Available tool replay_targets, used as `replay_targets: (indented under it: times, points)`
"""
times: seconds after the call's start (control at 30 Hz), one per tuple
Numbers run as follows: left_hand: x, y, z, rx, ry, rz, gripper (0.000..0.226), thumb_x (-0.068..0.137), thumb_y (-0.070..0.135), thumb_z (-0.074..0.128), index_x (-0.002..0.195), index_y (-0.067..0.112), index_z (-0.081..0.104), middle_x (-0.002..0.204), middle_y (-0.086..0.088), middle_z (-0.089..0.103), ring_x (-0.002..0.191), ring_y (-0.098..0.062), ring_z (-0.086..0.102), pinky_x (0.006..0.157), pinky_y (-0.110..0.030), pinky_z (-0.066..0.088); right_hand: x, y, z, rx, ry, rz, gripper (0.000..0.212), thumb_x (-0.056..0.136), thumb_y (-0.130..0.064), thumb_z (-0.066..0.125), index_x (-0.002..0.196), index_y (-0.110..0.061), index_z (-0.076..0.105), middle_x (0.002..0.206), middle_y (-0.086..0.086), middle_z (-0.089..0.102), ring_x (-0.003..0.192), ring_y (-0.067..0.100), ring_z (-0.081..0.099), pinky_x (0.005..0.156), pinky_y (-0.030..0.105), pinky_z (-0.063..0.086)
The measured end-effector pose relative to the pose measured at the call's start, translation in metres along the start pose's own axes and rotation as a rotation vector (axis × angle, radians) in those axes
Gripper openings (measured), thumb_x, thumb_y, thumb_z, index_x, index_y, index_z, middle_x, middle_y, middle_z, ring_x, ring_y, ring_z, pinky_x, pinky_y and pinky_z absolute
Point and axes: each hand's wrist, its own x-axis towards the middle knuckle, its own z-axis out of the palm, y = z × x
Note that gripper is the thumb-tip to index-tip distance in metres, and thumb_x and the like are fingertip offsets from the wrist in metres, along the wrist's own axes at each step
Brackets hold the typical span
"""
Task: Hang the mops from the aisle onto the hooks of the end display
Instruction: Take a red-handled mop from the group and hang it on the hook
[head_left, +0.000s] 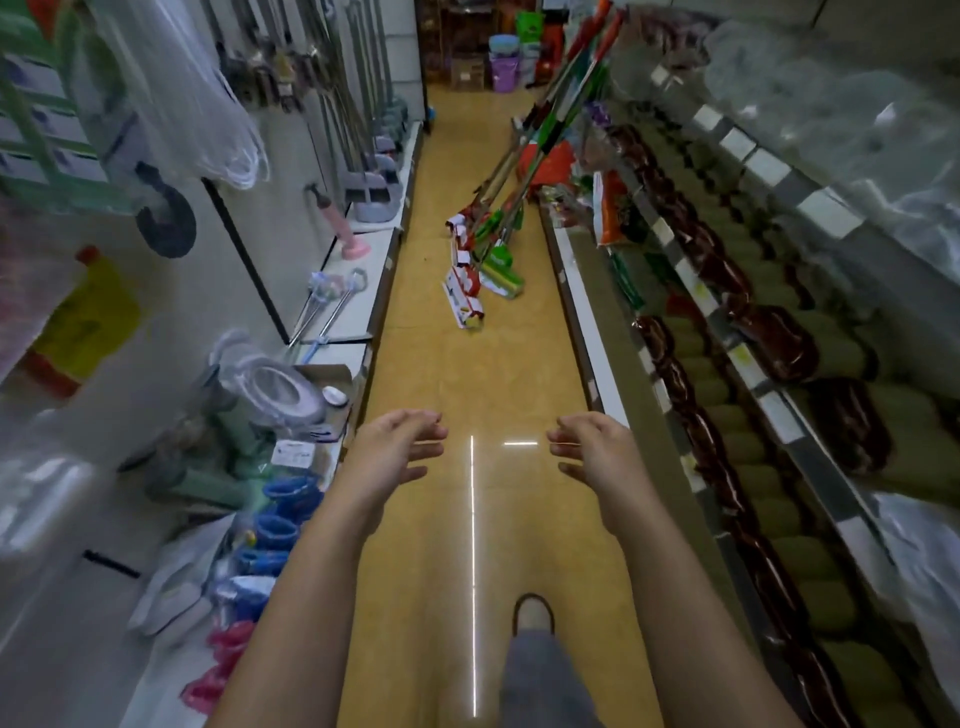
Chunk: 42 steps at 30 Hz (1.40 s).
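Both hands, left hand & right hand, empty; mops lean ahead

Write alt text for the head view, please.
Both hands, left and right, reach forward empty and open over a yellow shop aisle floor. Ahead, mops lean against the right shelf, heads on the floor.

Well ahead of both empty hands, left hand and right hand, the mops stand on the floor leaning to the right-side shelf, nearer the right hand's side.
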Motion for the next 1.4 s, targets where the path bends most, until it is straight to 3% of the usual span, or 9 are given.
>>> replay_targets:
  times: [0.1, 0.23, 0.4, 0.67, 1.03, 1.17, 1.27, 1.4]
  points:
    - [0.076, 0.022, 0.011, 0.002, 0.019, 0.003, 0.011, 0.09, 0.024, 0.054, 0.091, 0.018, 0.064, 0.091, -0.003, 0.069, 0.082, -0.017, 0.064, 0.078, -0.033, 0.046, 0.076, -0.022, 0.012, -0.001, -0.004, -0.007, 0.014, 0.092, -0.02, 0.05, 0.083, -0.017, 0.061, 0.089, 0.005, 0.063, 0.083, 0.017, 0.059, 0.08, 0.035, 0.049]
    - [0.177, 0.064, 0.03, 0.0, 0.018, 0.014, 0.014, 0.091, 0.024, 0.053, 0.096, 0.016, 0.064, 0.094, -0.003, 0.068, 0.083, -0.017, 0.065, 0.081, -0.034, 0.048, 0.18, -0.069, 0.026, -0.028, -0.048, -0.041, 0.013, 0.093, -0.023, 0.048, 0.1, -0.017, 0.058, 0.095, 0.004, 0.063, 0.088, 0.018, 0.06, 0.078, 0.032, 0.049]
    - [0.296, 0.117, 0.035, -0.064, 0.08, 0.018, 0.012, 0.091, 0.022, 0.054, 0.089, 0.017, 0.065, 0.091, -0.004, 0.068, 0.081, -0.018, 0.065, 0.075, -0.032, 0.047, 0.304, -0.131, 0.049, -0.053, -0.081, -0.058, 0.018, 0.094, -0.025, 0.048, 0.108, -0.018, 0.055, 0.099, 0.005, 0.063, 0.093, 0.019, 0.061, 0.075, 0.028, 0.05]
    - [0.484, 0.174, 0.017, -0.1, 0.109, -0.008, 0.011, 0.091, 0.023, 0.054, 0.087, 0.02, 0.064, 0.091, -0.003, 0.069, 0.083, -0.019, 0.065, 0.069, -0.029, 0.048, 0.49, -0.199, 0.119, -0.049, -0.062, -0.034, 0.015, 0.094, -0.024, 0.049, 0.105, -0.017, 0.057, 0.097, 0.006, 0.064, 0.09, 0.018, 0.061, 0.077, 0.031, 0.05]
    - [0.759, 0.307, 0.023, 0.024, -0.089, 0.016, 0.016, 0.092, 0.027, 0.051, 0.095, 0.018, 0.064, 0.093, -0.002, 0.068, 0.088, -0.019, 0.065, 0.084, -0.036, 0.051, 0.72, -0.298, 0.206, 0.028, 0.093, 0.018, 0.009, 0.093, -0.022, 0.049, 0.09, -0.021, 0.057, 0.091, 0.003, 0.062, 0.084, 0.015, 0.058, 0.077, 0.031, 0.049]
    - [0.851, 0.346, 0.052, 0.097, -0.192, 0.033, 0.014, 0.093, 0.026, 0.051, 0.089, 0.021, 0.063, 0.089, -0.001, 0.068, 0.083, -0.016, 0.064, 0.076, -0.03, 0.051, 0.805, -0.327, 0.212, 0.055, 0.148, 0.024, 0.01, 0.093, -0.02, 0.049, 0.088, -0.019, 0.057, 0.091, 0.005, 0.061, 0.083, 0.016, 0.057, 0.075, 0.031, 0.048]
    - [0.929, 0.376, 0.085, 0.17, -0.265, 0.057, 0.016, 0.093, 0.027, 0.051, 0.094, 0.017, 0.063, 0.093, -0.003, 0.067, 0.082, -0.016, 0.064, 0.075, -0.03, 0.049, 0.877, -0.351, 0.211, 0.05, 0.175, 0.002, 0.01, 0.093, -0.02, 0.049, 0.092, -0.015, 0.058, 0.094, 0.008, 0.061, 0.085, 0.019, 0.057, 0.071, 0.029, 0.047]
    - [1.026, 0.421, 0.138, 0.285, -0.326, 0.143, 0.013, 0.093, 0.024, 0.051, 0.085, 0.02, 0.061, 0.088, -0.002, 0.065, 0.076, -0.012, 0.061, 0.069, -0.026, 0.048, 0.979, -0.392, 0.201, 0.023, 0.209, -0.019, 0.012, 0.093, -0.022, 0.049, 0.087, -0.016, 0.057, 0.095, 0.009, 0.06, 0.088, 0.021, 0.056, 0.079, 0.037, 0.049]
